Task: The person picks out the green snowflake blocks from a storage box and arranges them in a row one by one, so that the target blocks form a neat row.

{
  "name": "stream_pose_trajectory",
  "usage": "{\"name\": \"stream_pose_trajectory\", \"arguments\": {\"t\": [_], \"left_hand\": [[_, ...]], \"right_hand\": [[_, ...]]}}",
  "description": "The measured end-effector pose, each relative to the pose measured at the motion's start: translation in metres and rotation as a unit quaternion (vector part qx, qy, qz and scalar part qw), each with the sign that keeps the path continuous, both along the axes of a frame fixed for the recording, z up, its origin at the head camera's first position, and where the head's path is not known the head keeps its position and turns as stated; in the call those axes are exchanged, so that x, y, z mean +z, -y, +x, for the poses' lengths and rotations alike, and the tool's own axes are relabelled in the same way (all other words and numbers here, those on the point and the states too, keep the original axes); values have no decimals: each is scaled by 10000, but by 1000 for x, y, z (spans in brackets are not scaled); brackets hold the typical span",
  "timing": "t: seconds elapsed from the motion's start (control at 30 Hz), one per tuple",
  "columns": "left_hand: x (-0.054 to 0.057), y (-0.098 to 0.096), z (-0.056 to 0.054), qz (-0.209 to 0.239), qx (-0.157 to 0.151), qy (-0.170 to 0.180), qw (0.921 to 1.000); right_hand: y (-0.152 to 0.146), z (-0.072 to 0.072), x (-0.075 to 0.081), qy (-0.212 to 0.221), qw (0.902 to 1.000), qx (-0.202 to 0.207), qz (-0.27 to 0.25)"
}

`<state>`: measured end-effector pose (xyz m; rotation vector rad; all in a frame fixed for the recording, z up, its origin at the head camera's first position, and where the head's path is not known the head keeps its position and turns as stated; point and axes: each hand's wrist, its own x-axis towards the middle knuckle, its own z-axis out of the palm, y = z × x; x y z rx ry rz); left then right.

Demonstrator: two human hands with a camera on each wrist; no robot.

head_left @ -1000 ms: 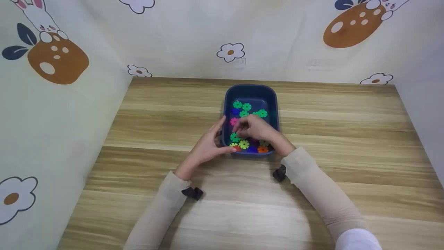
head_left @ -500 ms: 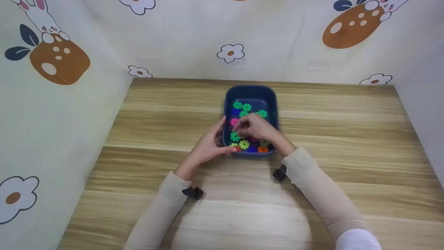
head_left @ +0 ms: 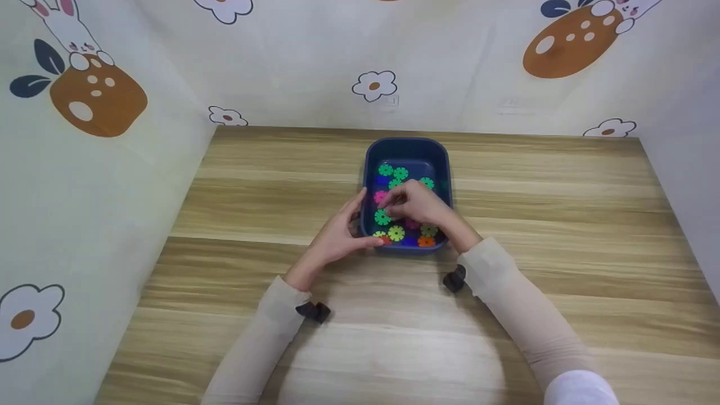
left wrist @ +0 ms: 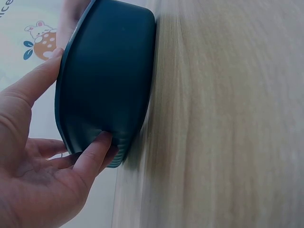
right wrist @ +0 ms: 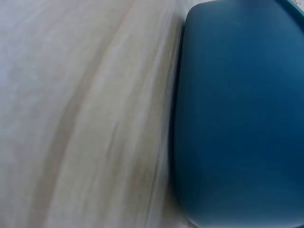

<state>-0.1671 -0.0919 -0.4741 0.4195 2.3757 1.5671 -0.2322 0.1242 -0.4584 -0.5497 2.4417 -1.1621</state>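
Observation:
A dark blue plastic bin [head_left: 407,147] stands on the table with several flower-shaped notched plastic discs in it. My left hand [head_left: 337,233] grips its near left corner, thumb on the near rim and fingers along the left side. In the left wrist view, fingertips touch the bin's outer wall [left wrist: 109,71]. Inside the bin, my right hand [head_left: 419,203] pinches a green notched disc [head_left: 383,217] between thumb and fingers. A pink disc [head_left: 380,197] lies just beyond it, a yellow-green disc [head_left: 396,233] nearer me. The right wrist view shows only the bin's outer wall [right wrist: 242,114] and tabletop.
Further green discs [head_left: 385,170] lie toward the bin's far half. An orange disc [head_left: 426,241] is in the near right corner. The wood-grain table [head_left: 270,185] meets a patterned wall covering [head_left: 450,67] at the back and left.
My right hand has shifted slightly away from me inside the bin, and the pinched green disc has moved with it. The left hand and the bin have stayed in place.

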Motion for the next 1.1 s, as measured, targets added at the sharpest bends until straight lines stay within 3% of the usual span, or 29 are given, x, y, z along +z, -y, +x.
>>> {"name": "stream_pose_trajectory", "arguments": {"t": [0.63,1.1], "left_hand": [[0,-1,1,177,3,110,9998],[0,-1,1,166,65,150,9997]], "right_hand": [[-7,-5,11,-275,9992,-121,-252],[-19,-11,22,24,9977,-296,-614]]}}
